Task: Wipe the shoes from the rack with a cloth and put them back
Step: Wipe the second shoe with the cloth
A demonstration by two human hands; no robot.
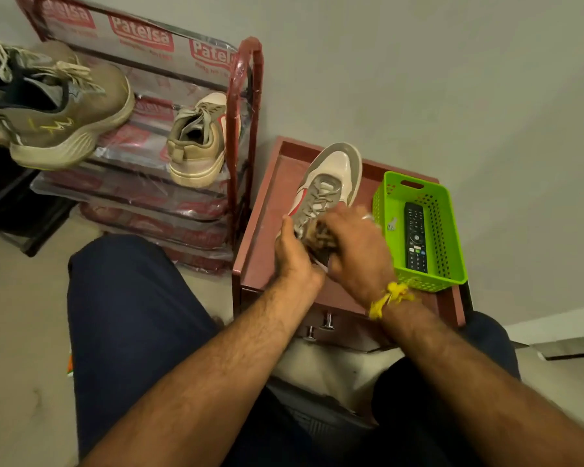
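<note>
A beige and white sneaker (334, 176) with a red stripe lies on a low reddish-brown cabinet (267, 237), toe pointing away from me. My left hand (292, 251) grips the sneaker's left side near the heel. My right hand (358, 247) holds a brownish cloth (317, 232) bunched against the shoe's opening and laces. Most of the cloth is hidden under my fingers. The red metal shoe rack (243, 106), wrapped in printed plastic, stands to the left. On it sit the matching beige sneaker (198, 143) and an olive sneaker (54, 106).
A green plastic basket (452, 237) holding a black remote control (416, 237) stands on the cabinet's right side, close to my right hand. My knees in dark trousers flank the cabinet. A plain wall rises behind it. A dark box sits at far left.
</note>
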